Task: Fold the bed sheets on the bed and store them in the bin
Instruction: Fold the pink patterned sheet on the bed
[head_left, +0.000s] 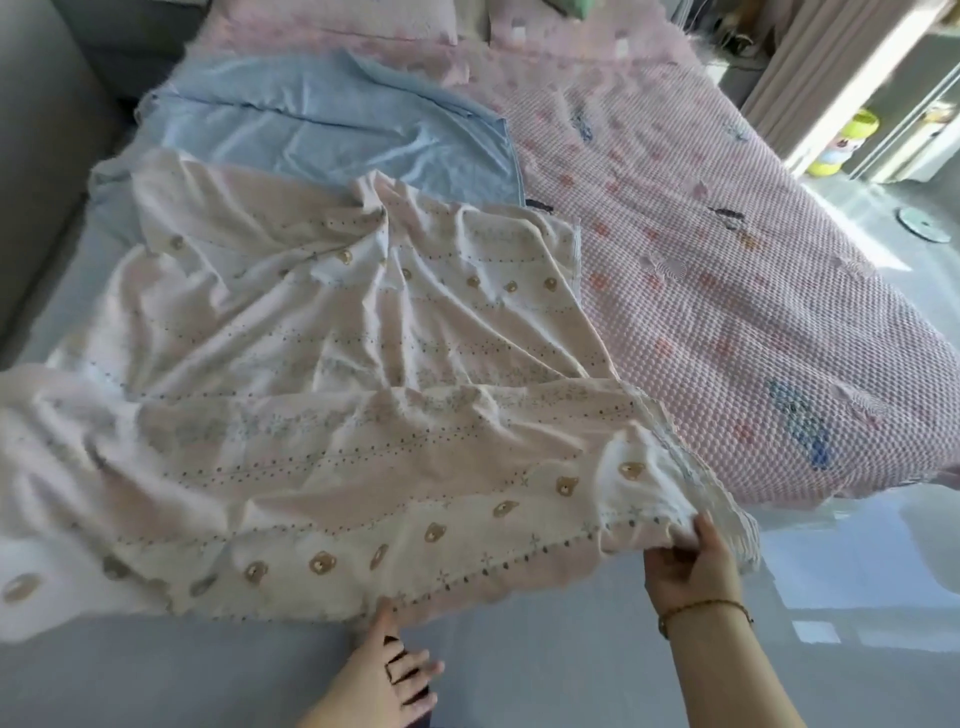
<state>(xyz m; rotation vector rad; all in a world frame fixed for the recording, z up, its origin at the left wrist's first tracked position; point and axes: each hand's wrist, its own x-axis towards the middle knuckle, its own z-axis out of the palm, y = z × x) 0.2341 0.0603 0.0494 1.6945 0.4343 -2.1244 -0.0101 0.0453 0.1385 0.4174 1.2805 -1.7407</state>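
Now the right hand (691, 566) pinches a corner of the sheet (332, 364) — fingers curled. Left hand (384, 670) spread, one fingertip at its hem.

No writing, label, brand or number can be read anywhere in the frame. The cream sheet (311, 364), across the middle and lower left, carries only printed bear faces, small stars and rows of dots. The pink quilt (727, 312) on the right has coloured figures too blurred to tell if any are characters. The yellow object (844, 143) at the upper right has markings too small to make out.
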